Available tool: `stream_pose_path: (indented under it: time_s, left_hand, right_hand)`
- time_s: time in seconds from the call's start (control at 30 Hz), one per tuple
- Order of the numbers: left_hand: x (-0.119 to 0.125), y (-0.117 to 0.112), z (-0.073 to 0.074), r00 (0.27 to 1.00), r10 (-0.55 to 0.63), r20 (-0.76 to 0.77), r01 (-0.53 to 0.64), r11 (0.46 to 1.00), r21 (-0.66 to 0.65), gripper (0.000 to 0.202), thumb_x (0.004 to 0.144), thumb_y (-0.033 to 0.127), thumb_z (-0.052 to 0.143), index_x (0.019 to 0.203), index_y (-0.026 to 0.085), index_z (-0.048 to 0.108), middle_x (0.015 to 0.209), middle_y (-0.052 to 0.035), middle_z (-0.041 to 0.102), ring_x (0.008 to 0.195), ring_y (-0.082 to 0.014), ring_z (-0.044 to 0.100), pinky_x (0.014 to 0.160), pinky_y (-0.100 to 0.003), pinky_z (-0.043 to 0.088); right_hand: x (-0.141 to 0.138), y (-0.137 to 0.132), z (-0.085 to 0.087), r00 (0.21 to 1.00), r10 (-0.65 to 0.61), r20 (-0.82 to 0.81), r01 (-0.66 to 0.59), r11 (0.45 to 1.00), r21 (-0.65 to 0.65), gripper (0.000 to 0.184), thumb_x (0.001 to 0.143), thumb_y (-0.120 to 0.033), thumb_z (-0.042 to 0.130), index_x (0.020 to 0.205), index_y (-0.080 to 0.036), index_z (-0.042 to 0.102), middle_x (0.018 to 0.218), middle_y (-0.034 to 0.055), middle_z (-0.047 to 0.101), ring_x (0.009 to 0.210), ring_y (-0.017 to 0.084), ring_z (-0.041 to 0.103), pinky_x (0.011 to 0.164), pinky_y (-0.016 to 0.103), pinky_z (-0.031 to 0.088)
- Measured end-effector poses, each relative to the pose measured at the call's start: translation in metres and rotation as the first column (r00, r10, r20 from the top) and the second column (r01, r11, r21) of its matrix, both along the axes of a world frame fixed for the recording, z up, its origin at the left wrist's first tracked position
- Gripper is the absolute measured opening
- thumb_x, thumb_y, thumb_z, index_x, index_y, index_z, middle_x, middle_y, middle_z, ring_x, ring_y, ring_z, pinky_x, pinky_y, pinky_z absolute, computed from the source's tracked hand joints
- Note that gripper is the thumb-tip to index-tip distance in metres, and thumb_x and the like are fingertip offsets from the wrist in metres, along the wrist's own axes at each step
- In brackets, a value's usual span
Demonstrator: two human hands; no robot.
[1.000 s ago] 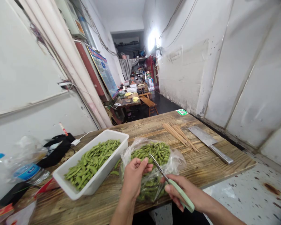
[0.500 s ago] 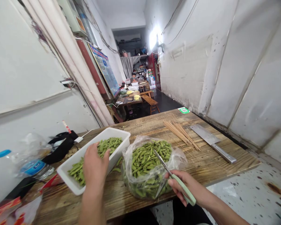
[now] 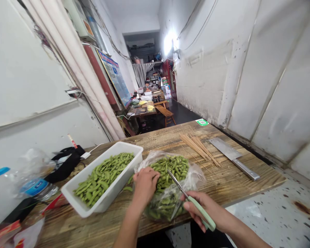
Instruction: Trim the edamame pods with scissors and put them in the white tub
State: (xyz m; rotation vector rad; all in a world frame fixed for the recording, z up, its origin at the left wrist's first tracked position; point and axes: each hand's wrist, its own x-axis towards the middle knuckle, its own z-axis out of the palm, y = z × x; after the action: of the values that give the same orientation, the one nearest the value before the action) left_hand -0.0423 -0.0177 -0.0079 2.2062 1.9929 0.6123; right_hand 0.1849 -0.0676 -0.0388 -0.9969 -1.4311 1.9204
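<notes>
My left hand (image 3: 144, 182) reaches into a clear plastic bag (image 3: 196, 176) of green edamame pods (image 3: 174, 165), fingers curled down among the pods; what they grip is hidden. My right hand (image 3: 205, 210) holds scissors with pale green handles (image 3: 200, 213), blades (image 3: 175, 181) pointing up over the bag. To the left stands a white rectangular tub (image 3: 111, 193) holding more edamame pods (image 3: 103, 174).
A wooden table (image 3: 232, 184) carries a bundle of bamboo skewers (image 3: 200, 146) and a cleaver (image 3: 232, 158) at the right. A water bottle (image 3: 28, 186), black strap and packets lie at the left. Walls flank both sides; tables and a seated person far down the corridor.
My left hand moved from the bag to the white tub, then back right into the bag of pods. The right hand with the scissors barely shifted.
</notes>
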Motion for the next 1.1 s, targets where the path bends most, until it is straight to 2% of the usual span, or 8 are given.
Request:
stream_pose_path:
  time_s: [0.1, 0.2, 0.27, 0.4, 0.57, 0.77, 0.9, 1.1]
  left_hand:
    - [0.0, -0.003, 0.001, 0.976, -0.009, 0.219, 0.003, 1.0, 0.03, 0.028, 0.087, 0.028, 0.046, 0.086, 0.024, 0.073, 0.093, -0.0062, 0.073, 0.094, -0.0249, 0.062, 0.088, -0.041, 0.039]
    - [0.005, -0.007, -0.001, 0.901, -0.014, 0.433, 0.014, 1.0, 0.004, 0.028, 0.085, 0.034, 0.048, 0.084, 0.021, 0.072, 0.085, -0.005, 0.074, 0.084, -0.0231, 0.065, 0.08, -0.035, 0.044]
    - [0.011, -0.01, -0.002, 0.858, -0.007, 0.514, 0.021, 1.0, -0.022, 0.028, 0.083, 0.038, 0.05, 0.077, 0.02, 0.071, 0.075, -0.0031, 0.072, 0.075, -0.0216, 0.064, 0.073, -0.031, 0.045]
    - [0.018, -0.016, -0.002, 0.821, 0.03, 0.571, -0.01, 0.999, -0.038, 0.03, 0.08, 0.041, 0.052, 0.066, 0.019, 0.067, 0.065, -0.0018, 0.069, 0.065, -0.0198, 0.061, 0.064, -0.029, 0.043]
    - [0.018, -0.018, -0.001, 0.785, 0.105, 0.611, -0.09, 0.994, -0.055, 0.032, 0.079, 0.044, 0.052, 0.072, 0.018, 0.069, 0.065, -0.0024, 0.069, 0.063, -0.019, 0.058, 0.062, -0.028, 0.041]
    - [0.025, -0.023, 0.006, 0.767, 0.057, 0.64, 0.027, 0.992, -0.121, 0.033, 0.078, 0.045, 0.054, 0.065, 0.018, 0.066, 0.061, -0.0015, 0.065, 0.059, -0.0166, 0.054, 0.058, -0.026, 0.038]
    - [0.03, -0.024, 0.01, 0.735, 0.067, 0.675, 0.057, 0.985, -0.16, 0.032, 0.076, 0.046, 0.057, 0.067, 0.017, 0.067, 0.06, -0.002, 0.065, 0.058, -0.0159, 0.053, 0.058, -0.025, 0.038]
    - [0.029, -0.022, 0.007, 0.629, 0.124, 0.767, 0.145, 0.951, -0.273, 0.028, 0.071, 0.043, 0.064, 0.075, 0.015, 0.069, 0.06, -0.0018, 0.067, 0.055, -0.0142, 0.052, 0.055, -0.025, 0.039]
  right_hand:
    - [-0.002, -0.001, -0.001, 0.999, 0.023, -0.037, -0.024, 0.999, -0.034, 0.055, 0.076, -0.065, 0.062, 0.101, -0.017, 0.051, 0.059, -0.0073, 0.049, 0.039, 0.005, 0.043, 0.035, 0.014, 0.041]
    - [-0.002, -0.003, -0.001, 0.998, 0.041, -0.039, -0.042, 0.999, -0.023, 0.055, 0.078, -0.067, 0.058, 0.101, -0.017, 0.051, 0.063, -0.0062, 0.05, 0.04, 0.004, 0.045, 0.036, 0.014, 0.043]
    - [-0.002, -0.004, 0.0, 0.999, 0.038, -0.029, -0.039, 0.999, -0.014, 0.055, 0.079, -0.068, 0.056, 0.1, -0.017, 0.051, 0.063, -0.0061, 0.05, 0.04, 0.004, 0.045, 0.036, 0.013, 0.041]
    - [-0.001, -0.003, -0.001, 1.0, 0.026, -0.013, -0.026, 1.0, -0.007, 0.053, 0.079, -0.066, 0.057, 0.097, -0.017, 0.052, 0.063, -0.0063, 0.05, 0.04, 0.005, 0.046, 0.035, 0.013, 0.04]
    - [0.0, -0.002, -0.005, 0.999, 0.041, 0.011, -0.042, 0.999, 0.019, 0.05, 0.082, -0.064, 0.056, 0.097, -0.017, 0.051, 0.061, -0.0069, 0.049, 0.039, 0.004, 0.045, 0.034, 0.013, 0.041]
    - [0.001, -0.004, -0.005, 0.999, 0.05, 0.018, -0.051, 0.997, 0.051, 0.05, 0.081, -0.064, 0.057, 0.094, -0.016, 0.051, 0.06, -0.0071, 0.049, 0.038, 0.004, 0.045, 0.034, 0.013, 0.04]
    - [-0.001, -0.002, -0.003, 0.999, 0.039, 0.007, -0.039, 0.997, 0.072, 0.048, 0.082, -0.062, 0.058, 0.094, -0.017, 0.051, 0.053, -0.009, 0.046, 0.036, 0.004, 0.043, 0.031, 0.012, 0.036]
    - [-0.003, 0.002, -0.002, 1.0, -0.017, -0.009, 0.017, 1.0, 0.007, 0.046, 0.075, -0.058, 0.067, 0.087, -0.017, 0.052, 0.043, -0.0125, 0.038, 0.029, 0.004, 0.034, 0.025, 0.013, 0.03]
